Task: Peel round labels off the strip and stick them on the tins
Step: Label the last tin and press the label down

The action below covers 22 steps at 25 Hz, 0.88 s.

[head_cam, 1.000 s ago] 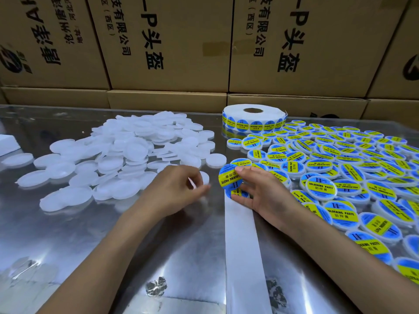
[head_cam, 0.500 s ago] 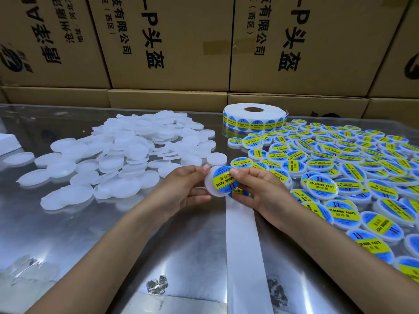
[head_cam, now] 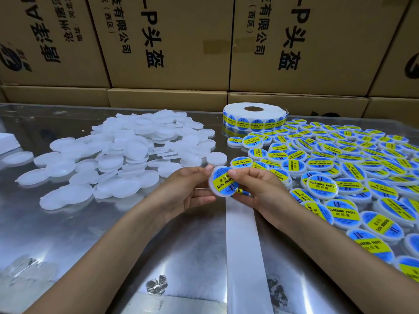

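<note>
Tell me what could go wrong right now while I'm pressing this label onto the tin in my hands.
The label looks tilted on the tin, so pressing it down now may fix it crooked or wrinkled. The tin is held above the table only at its edges by the left hand and right hand; a hard thumb press could pop it loose. The right forearm lies close to the labelled tins and could scatter them.

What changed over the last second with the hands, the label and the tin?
The left hand lifted a white tin off the table; the right hand brought the peeled label onto it, and both now hold it raised. The roll, backing strip and both piles stayed put.
</note>
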### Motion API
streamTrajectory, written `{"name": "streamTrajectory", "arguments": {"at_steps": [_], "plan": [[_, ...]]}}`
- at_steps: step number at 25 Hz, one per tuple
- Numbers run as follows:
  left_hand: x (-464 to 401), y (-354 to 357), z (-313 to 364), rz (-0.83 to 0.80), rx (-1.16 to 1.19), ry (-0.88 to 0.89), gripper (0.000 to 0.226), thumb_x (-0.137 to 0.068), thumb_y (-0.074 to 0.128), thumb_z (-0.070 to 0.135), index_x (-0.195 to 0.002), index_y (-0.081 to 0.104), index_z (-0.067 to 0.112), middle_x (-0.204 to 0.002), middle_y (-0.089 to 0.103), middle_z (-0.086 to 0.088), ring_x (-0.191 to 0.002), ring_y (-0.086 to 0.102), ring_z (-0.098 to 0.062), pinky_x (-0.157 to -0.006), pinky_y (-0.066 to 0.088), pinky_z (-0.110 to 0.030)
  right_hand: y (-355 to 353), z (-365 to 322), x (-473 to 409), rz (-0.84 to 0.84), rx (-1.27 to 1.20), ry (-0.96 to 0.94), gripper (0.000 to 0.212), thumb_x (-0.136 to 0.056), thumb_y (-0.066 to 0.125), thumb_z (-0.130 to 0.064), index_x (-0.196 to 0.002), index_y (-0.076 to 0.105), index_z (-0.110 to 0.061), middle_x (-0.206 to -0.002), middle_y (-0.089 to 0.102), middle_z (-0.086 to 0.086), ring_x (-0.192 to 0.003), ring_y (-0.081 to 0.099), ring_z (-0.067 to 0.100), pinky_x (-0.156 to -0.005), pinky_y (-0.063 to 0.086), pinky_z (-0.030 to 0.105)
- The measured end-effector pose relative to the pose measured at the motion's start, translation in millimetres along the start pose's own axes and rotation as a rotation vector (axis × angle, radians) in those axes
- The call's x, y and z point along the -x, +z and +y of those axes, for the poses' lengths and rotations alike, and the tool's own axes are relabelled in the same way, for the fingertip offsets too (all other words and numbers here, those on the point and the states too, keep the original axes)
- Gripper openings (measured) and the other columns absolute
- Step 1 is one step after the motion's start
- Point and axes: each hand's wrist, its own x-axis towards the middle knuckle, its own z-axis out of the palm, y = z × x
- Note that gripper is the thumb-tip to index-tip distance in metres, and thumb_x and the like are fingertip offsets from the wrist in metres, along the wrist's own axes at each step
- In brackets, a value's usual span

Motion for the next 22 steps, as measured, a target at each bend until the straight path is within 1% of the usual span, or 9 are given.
{"name": "streamTrajectory", "arguments": {"at_steps": [6, 9, 11, 13, 15, 17, 19, 20, 22], "plan": [[-2.2, 0.0, -2.9, -0.049, 0.085, -0.044, 0.022, -0.093, 0.050, 0.031, -0.094, 0.067, 0.017, -0.080, 0.074, 0.000, -0.065, 0.070, -0.009, -0.052, 0.055, -0.017, 8.0, 1.6, 2.5, 0.061, 0.052, -0.102, 0.012, -0.083, 0.069, -0.016, -0.072, 0.064, -0.018, -0.076, 0.070, -0.002, -0.076, 0.064, 0.009, -0.078, 0.052, 0.029], [-2.8, 1.0, -7.5, -0.063, 0.065, -0.022, 0.031, -0.077, 0.065, 0.036, -0.097, 0.066, 0.012, -0.084, 0.074, -0.002, -0.072, 0.071, -0.008, -0.055, 0.054, -0.017, 11.6, 3.9, 2.6, 0.080, 0.076, -0.164, 0.014, -0.086, 0.067, -0.013, -0.075, 0.060, -0.020, -0.073, 0.067, -0.001, -0.069, 0.061, 0.009, -0.072, 0.049, 0.029], [-4.0, 0.8, -12.5, -0.024, -0.021, 0.036, 0.034, -0.071, 0.074, 0.026, -0.099, 0.060, 0.011, -0.083, 0.074, 0.001, -0.075, 0.070, -0.007, -0.058, 0.052, -0.015, 12.5, 5.5, 2.7, 0.082, 0.086, -0.197, 0.015, -0.086, 0.066, -0.012, -0.075, 0.060, -0.021, -0.071, 0.065, 0.001, -0.068, 0.059, 0.013, -0.068, 0.047, 0.030], [-6.0, 1.0, -15.6, 0.026, -0.047, 0.067, 0.025, -0.077, 0.074, 0.014, -0.094, 0.056, 0.013, -0.077, 0.073, 0.002, -0.071, 0.069, -0.006, -0.057, 0.052, -0.015, 12.9, 6.5, 2.7, 0.078, 0.107, -0.217, 0.018, -0.086, 0.066, -0.013, -0.074, 0.061, -0.025, -0.071, 0.064, 0.003, -0.069, 0.058, 0.016, -0.065, 0.046, 0.029], [-7.6, 1.4, -15.8, 0.060, -0.039, 0.068, 0.018, -0.080, 0.072, 0.015, -0.089, 0.056, 0.016, -0.077, 0.072, 0.002, -0.068, 0.069, -0.005, -0.054, 0.051, -0.016, 13.6, 7.5, 2.2, 0.074, 0.114, -0.235, 0.020, -0.086, 0.067, -0.015, -0.075, 0.061, -0.030, -0.070, 0.062, 0.005, -0.070, 0.057, 0.016, -0.064, 0.046, 0.028], [-9.4, 0.8, -15.0, 0.073, -0.024, 0.058, 0.013, -0.083, 0.069, 0.017, -0.086, 0.057, 0.018, -0.077, 0.072, 0.003, -0.065, 0.068, -0.005, -0.052, 0.050, -0.016, 13.2, 8.5, 0.2, 0.073, 0.115, -0.249, 0.027, -0.085, 0.067, -0.015, -0.092, 0.061, -0.040, -0.068, 0.057, 0.007, -0.070, 0.055, 0.015, -0.065, 0.047, 0.029], [-9.8, 0.9, -14.5, 0.063, -0.015, 0.049, 0.009, -0.086, 0.066, 0.018, -0.085, 0.057, 0.018, -0.075, 0.072, 0.003, -0.063, 0.067, -0.004, -0.051, 0.050, -0.016, 10.4, 9.2, -2.5, 0.072, 0.118, -0.234, 0.058, -0.083, 0.069, -0.014, -0.125, 0.043, -0.045, -0.063, 0.050, 0.006, -0.069, 0.051, 0.013, -0.066, 0.048, 0.029], [-9.5, 1.4, -14.3, 0.052, -0.010, 0.051, 0.008, -0.086, 0.065, 0.018, -0.087, 0.058, 0.017, -0.076, 0.073, 0.002, -0.063, 0.068, -0.004, -0.051, 0.050, -0.016, 10.1, 9.2, -2.9, 0.072, 0.147, -0.230, 0.067, -0.081, 0.071, -0.015, -0.131, 0.036, -0.041, -0.062, 0.050, 0.004, -0.068, 0.051, 0.013, -0.066, 0.048, 0.029], [-8.6, 3.3, -13.7, 0.022, 0.015, 0.059, 0.010, -0.086, 0.065, 0.021, -0.093, 0.059, 0.015, -0.080, 0.074, -0.001, -0.065, 0.068, -0.006, -0.053, 0.051, -0.016, 11.5, 9.8, -1.6, 0.021, 0.256, -0.256, 0.057, -0.076, 0.076, -0.018, -0.123, 0.045, -0.027, -0.065, 0.060, -0.004, -0.066, 0.055, 0.008, -0.065, 0.047, 0.023]]}}
